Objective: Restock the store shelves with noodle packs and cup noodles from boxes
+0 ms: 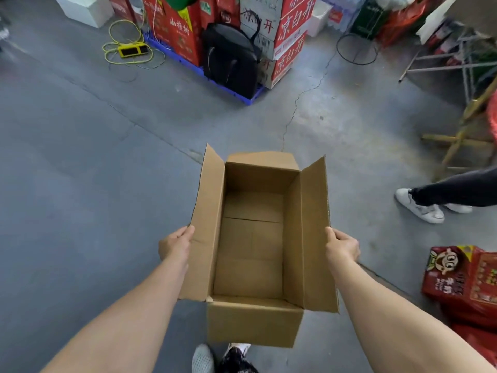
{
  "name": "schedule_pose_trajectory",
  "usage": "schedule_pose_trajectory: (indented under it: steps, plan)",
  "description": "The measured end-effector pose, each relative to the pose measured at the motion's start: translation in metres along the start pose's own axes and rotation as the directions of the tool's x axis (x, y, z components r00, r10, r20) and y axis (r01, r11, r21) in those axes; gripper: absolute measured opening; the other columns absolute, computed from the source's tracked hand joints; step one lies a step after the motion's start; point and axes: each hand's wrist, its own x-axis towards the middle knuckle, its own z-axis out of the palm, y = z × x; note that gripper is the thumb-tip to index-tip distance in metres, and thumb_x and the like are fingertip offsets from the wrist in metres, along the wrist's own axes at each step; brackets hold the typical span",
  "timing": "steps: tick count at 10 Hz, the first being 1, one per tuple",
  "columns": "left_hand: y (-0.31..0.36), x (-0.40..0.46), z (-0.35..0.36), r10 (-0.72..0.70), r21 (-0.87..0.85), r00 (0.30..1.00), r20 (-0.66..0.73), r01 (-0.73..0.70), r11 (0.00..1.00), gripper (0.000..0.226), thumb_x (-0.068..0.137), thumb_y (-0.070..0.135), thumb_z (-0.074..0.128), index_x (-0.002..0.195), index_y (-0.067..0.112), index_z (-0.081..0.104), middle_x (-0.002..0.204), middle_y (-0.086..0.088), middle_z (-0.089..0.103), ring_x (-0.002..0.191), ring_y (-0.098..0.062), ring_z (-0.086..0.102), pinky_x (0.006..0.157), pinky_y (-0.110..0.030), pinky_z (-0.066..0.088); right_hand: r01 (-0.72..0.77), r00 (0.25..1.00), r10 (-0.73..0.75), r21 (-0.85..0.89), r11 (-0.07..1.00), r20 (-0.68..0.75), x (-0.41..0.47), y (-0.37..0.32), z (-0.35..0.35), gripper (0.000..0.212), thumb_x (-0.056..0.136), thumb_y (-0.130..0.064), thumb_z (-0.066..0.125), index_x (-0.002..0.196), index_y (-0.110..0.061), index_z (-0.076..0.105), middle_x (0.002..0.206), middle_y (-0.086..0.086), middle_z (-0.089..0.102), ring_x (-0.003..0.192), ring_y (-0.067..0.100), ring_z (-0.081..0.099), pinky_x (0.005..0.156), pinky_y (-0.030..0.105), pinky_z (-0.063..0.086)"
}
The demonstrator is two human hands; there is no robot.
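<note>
An open brown cardboard box hangs in front of me above the grey floor, its flaps spread and its inside empty. My left hand grips the outer edge of the left flap. My right hand grips the outer edge of the right flap. No noodle packs or cup noodles show in the box.
Stacked red and white drink cartons stand on a blue pallet ahead, with a black backpack leaning on them. A yellow power strip lies left. Red boxes sit at right. Another person's leg and wooden frames are at the right.
</note>
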Motion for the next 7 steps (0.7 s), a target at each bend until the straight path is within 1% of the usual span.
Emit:
schedule_pose_trajectory:
  steps: [1,2,3,4,5,6,7]
  plan:
    - [-0.003,0.009,0.004,-0.013,0.011,1.000,-0.016,0.013,1.000,0.040,0.094,0.023,0.071,0.130,0.007,0.065,0.136,-0.009,0.063,0.129,-0.027,0.055,0.110,-0.039,0.041,-0.008,1.000,0.008,-0.011,1.000,0.012,0.014,0.003,0.004,0.026,0.099,-0.029,0.063,0.115,-0.013,0.076,0.120,0.007,0.072,0.116,0.029,0.062,0.102,0.036,0.046]
    - [-0.008,0.018,0.007,-0.048,0.019,0.998,-0.048,0.049,0.999,0.040,0.095,0.024,0.069,0.132,0.010,0.064,0.139,-0.008,0.061,0.131,-0.029,0.054,0.108,-0.044,0.042,-0.011,1.000,0.011,-0.022,1.000,-0.002,0.028,0.005,0.005,0.026,0.100,-0.028,0.062,0.116,-0.013,0.076,0.121,0.008,0.072,0.118,0.030,0.061,0.104,0.036,0.044]
    - [-0.020,0.021,0.010,-0.077,0.066,0.992,-0.097,0.083,0.994,0.039,0.098,0.021,0.065,0.135,0.008,0.062,0.139,-0.009,0.061,0.129,-0.029,0.055,0.098,-0.033,0.042,-0.034,0.999,0.034,-0.073,0.997,-0.002,0.034,0.017,0.004,0.027,0.102,-0.027,0.057,0.112,-0.011,0.076,0.115,0.010,0.073,0.111,0.033,0.062,0.098,0.037,0.047]
    - [-0.028,0.019,0.014,-0.105,0.119,0.983,-0.153,0.124,0.985,0.042,0.100,0.019,0.061,0.140,0.008,0.057,0.140,-0.011,0.060,0.126,-0.031,0.057,0.096,-0.029,0.042,-0.108,0.994,0.106,-0.158,0.981,-0.017,0.032,0.032,0.003,0.029,0.104,-0.024,0.050,0.114,-0.010,0.074,0.107,0.014,0.071,0.093,0.034,0.058,0.088,0.037,0.048]
    - [-0.024,0.019,0.020,-0.050,0.234,0.990,-0.133,0.080,0.969,0.053,0.102,0.032,0.058,0.150,0.016,0.045,0.151,-0.008,0.049,0.134,-0.033,0.050,0.106,-0.041,0.042,-0.118,0.993,0.117,-0.198,0.973,-0.019,0.035,0.036,0.004,0.035,0.105,-0.027,0.049,0.135,-0.015,0.062,0.129,0.013,0.065,0.112,0.034,0.057,0.097,0.039,0.044]
    - [-0.016,0.017,0.027,0.009,0.324,0.991,-0.136,0.036,0.945,0.064,0.100,0.042,0.058,0.155,0.021,0.035,0.158,-0.007,0.040,0.140,-0.034,0.043,0.110,-0.049,0.041,-0.049,0.999,0.047,-0.261,0.964,-0.013,0.043,0.034,0.012,0.052,0.101,-0.031,0.055,0.149,-0.012,0.046,0.148,0.014,0.052,0.140,0.037,0.042,0.114,0.049,0.035]
    - [-0.006,0.014,0.036,0.124,0.407,0.979,-0.161,-0.049,0.912,0.068,0.096,0.043,0.063,0.153,0.015,0.038,0.158,-0.008,0.040,0.143,-0.032,0.040,0.114,-0.047,0.037,-0.049,0.998,0.056,-0.285,0.957,0.016,0.048,0.033,0.025,0.059,0.099,-0.033,0.059,0.152,-0.014,0.041,0.153,0.014,0.046,0.142,0.037,0.039,0.116,0.052,0.033]
